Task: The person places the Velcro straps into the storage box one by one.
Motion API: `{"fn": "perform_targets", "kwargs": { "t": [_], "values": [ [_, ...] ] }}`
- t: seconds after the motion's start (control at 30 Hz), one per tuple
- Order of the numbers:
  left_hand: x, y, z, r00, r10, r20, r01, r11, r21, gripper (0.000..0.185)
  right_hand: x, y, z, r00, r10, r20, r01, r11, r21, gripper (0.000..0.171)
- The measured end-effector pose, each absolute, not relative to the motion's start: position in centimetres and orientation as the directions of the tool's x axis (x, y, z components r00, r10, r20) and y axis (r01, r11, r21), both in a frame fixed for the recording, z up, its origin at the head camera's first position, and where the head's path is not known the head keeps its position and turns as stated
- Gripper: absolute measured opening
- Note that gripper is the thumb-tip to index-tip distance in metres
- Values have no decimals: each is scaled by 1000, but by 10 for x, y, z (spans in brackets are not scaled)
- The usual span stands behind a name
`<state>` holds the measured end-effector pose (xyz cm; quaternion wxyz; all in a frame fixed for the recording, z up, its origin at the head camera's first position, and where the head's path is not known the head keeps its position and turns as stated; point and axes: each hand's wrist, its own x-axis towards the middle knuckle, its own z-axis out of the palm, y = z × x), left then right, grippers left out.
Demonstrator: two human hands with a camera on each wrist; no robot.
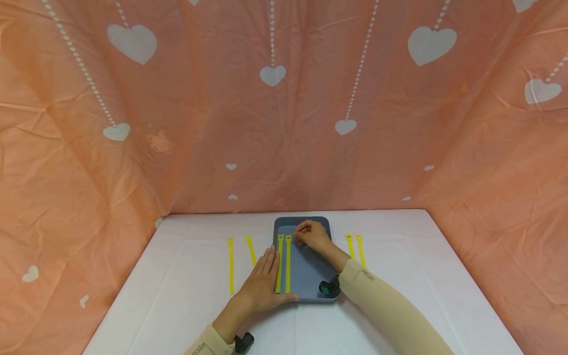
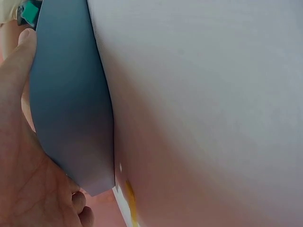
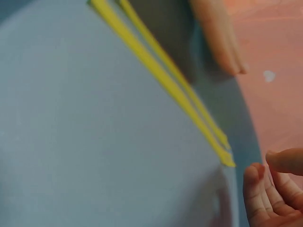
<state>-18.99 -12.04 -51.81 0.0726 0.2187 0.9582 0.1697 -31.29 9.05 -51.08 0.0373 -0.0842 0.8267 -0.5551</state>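
A grey tray [image 1: 310, 276] lies on the white table [image 1: 177, 296], with two yellow strips [image 1: 284, 264] side by side along its left part. My left hand [image 1: 265, 281] rests flat with straight fingers on the tray's left rim and the table, thumb along the near edge. My right hand [image 1: 310, 235] sits inside the far end of the tray, fingers loosely curled beside the strips' tops, holding nothing. In the right wrist view the strips [image 3: 161, 80] run across the tray [image 3: 94, 142], and my right hand [image 3: 270, 189] is just past their ends. In the left wrist view my left hand [image 2: 28, 179] lies against the tray [image 2: 71, 104].
Two more yellow strips [image 1: 230, 266] lie on the table left of the tray, and another pair [image 1: 356, 249] lies to its right. Orange cloth with white hearts [image 1: 284, 123] walls the table behind and on both sides.
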Motion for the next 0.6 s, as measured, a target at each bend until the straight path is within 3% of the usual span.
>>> {"fn": "perform_targets", "kwargs": {
  "t": [0.6],
  "values": [
    [-191, -120, -518, -895, 442, -66, 393, 848, 355, 132, -295, 130, -484, -968, -239, 78, -153, 314, -937, 14]
  ]
}}
